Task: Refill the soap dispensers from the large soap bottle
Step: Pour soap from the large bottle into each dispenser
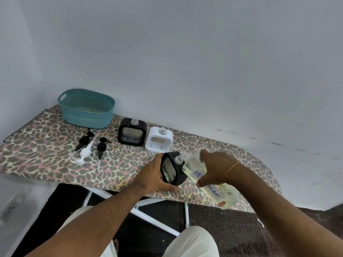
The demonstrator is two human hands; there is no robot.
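My left hand grips a black square soap dispenser, tilted, its clear threaded neck uncapped. My right hand holds the large clear soap bottle, tipped over with its mouth right beside the dispenser's neck; yellowish liquid and a "DISH SOAP" label show on it. Farther back stand a second black dispenser and a white dispenser, both upright with open necks. Three pump heads lie to the left: two black pumps and a white pump.
Everything sits on a leopard-print ironing board against a pale wall. A teal woven basket stands at the back left. White board legs and a dark floor lie below, with my knees at the bottom edge.
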